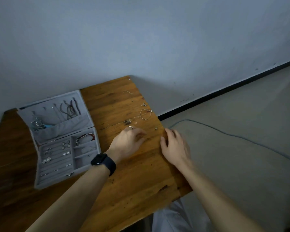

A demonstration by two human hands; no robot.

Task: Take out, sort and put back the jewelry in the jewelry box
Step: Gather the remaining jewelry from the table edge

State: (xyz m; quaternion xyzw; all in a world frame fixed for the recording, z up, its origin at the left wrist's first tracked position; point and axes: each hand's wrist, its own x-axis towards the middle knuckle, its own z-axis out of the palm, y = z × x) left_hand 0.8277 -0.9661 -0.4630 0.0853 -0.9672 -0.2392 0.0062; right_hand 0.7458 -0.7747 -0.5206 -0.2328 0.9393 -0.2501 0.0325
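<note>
while the jewelry box [65, 128] lies open at centre left of the head view, long axis running up the frame, lid farthest, a thin bracelet [145, 114] lies flat on the table [141, 173] right of it. it looks light, slippery, easily bent: pinch its rim. the left hand [129, 143] curls at a small ring [130, 127], grip unclear; the right hand [174, 148] rests relaxed at the table's edge.

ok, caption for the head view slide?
Open jewelry box on wooden table; left hand at a ring, bracelet lying beyond, right hand resting open at the table edge.
</note>
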